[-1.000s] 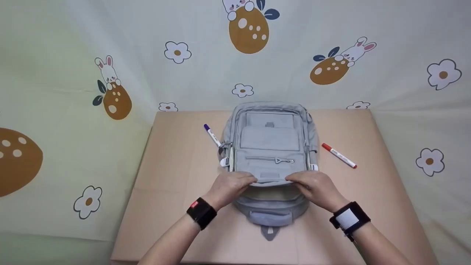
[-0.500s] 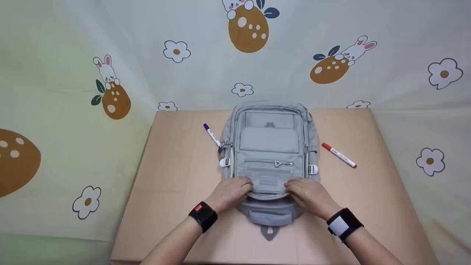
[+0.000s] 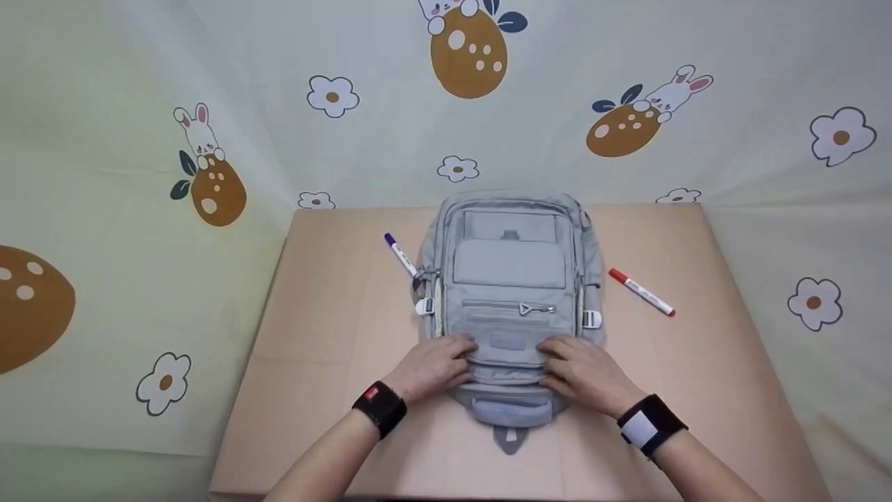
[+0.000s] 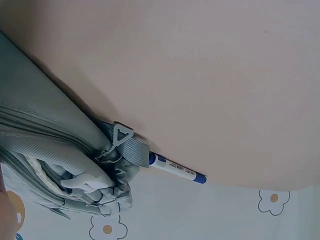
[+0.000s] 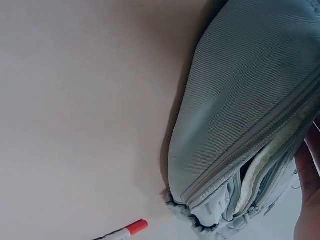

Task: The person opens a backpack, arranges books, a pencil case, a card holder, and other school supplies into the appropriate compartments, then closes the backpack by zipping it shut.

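A grey backpack (image 3: 510, 263) lies on its back on the table, its top handle toward the person. Its main zipper is undone, and pale lining shows along the sides in both wrist views. My left hand (image 3: 433, 366) holds the left side of the front panel near the top, fingers bent over the fabric. Mirroring it, my right hand (image 3: 587, 369) grips the panel's right side. Between them the panel's upper edge lies low over the opening. In the right wrist view, some right-hand fingers (image 5: 309, 162) touch the panel's edge; the fingertips are partly hidden in the head view.
A purple-capped marker (image 3: 400, 255) lies left of the backpack, partly under its side strap. To the right lies a red-capped marker (image 3: 642, 292). The tan table (image 3: 313, 418) meets a patterned cloth (image 3: 390, 139) behind and at both sides.
Both hands have brought the front panel down toward the top handle. The gap showing the backpack's inside has narrowed, and the panel lies flatter. Both markers stay put.
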`<state>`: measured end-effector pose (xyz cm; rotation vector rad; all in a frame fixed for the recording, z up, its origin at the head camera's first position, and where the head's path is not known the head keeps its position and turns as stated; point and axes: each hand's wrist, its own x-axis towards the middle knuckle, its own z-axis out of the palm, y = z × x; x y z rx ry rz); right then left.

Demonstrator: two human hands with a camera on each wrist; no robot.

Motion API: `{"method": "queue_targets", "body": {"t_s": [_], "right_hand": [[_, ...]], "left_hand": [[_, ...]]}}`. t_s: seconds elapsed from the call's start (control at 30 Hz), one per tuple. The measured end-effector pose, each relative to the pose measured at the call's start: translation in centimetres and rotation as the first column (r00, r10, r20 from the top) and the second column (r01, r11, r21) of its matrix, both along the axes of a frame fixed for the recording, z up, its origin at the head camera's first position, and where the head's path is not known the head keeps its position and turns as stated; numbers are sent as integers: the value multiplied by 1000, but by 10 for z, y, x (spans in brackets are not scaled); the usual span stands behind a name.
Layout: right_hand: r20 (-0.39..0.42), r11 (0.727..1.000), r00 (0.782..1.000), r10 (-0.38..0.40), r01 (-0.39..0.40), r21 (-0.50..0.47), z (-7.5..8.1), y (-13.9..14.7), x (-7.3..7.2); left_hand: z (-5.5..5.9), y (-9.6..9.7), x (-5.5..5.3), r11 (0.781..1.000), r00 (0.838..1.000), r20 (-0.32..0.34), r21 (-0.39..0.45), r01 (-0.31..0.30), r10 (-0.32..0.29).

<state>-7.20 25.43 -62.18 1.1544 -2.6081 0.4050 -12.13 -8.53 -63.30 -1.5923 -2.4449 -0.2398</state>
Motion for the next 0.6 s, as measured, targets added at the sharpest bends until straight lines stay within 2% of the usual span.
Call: {"method": "queue_targets", "body": {"t_s": [0.13, 0.3, 0.47, 0.53, 0.6], "right_hand": [[18, 1000, 1000, -16, 16, -3, 1, -4, 1], [-3, 998, 998, -57, 57, -4, 3, -15, -5], [-35, 995, 996, -85, 87, 48, 7, -24, -11], [-17, 995, 996, -83, 84, 61, 12, -27, -12], [8, 995, 997, -79, 78, 67, 19, -30, -14]], "left_hand": [[-2, 1, 3, 998, 998, 37, -36, -42, 43], [0, 3, 4, 997, 993, 89, 21, -76, 74], [6, 2, 2, 986, 992, 122, 156, -56, 37], [11, -1, -1, 970, 990, 127, 229, -83, 55], [17, -4, -7, 944, 985, 137, 297, -146, 110]]}}
